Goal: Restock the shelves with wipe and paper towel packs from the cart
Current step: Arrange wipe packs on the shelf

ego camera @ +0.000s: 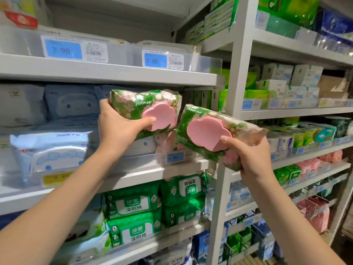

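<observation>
- The left hand (116, 127) grips one end of a green and pink flowered wipe pack, the left pack (131, 104); the fingers wrap behind it and the thumb presses the edge of its pink lid (158, 116)
- The right hand (248, 155) holds a matching pack, the right pack (191, 116), from below at its near end, with the thumb on that pack's pink lid and the fingers curled under the wrapper
- The left pack is raised in the mouth of the middle shelf (145, 175), just under the upper shelf (114, 73) and above other packs already lying there
- The right pack hangs tilted out in front, near the grey upright post (236, 73), with its far corner just beside the left pack; I cannot tell whether they touch
- Blue wipe packs (72, 106) fill the shelf to the left, green wipe packs (133, 205) sit on the shelf below, and a clear front guard (145, 159) carries a blue price tag (175, 157)
- The cart is out of view
- Risk, as I judge it: the gap above the stacked packs looks tight, so the left pack could snag on the upper shelf and buckle
- A thumb bearing on a lid might pop it open
- The soft wrapper held at one end may sag and slip, or the right pack could knock the post on its way in
- A pack set high on the pile could slide out over the guard
</observation>
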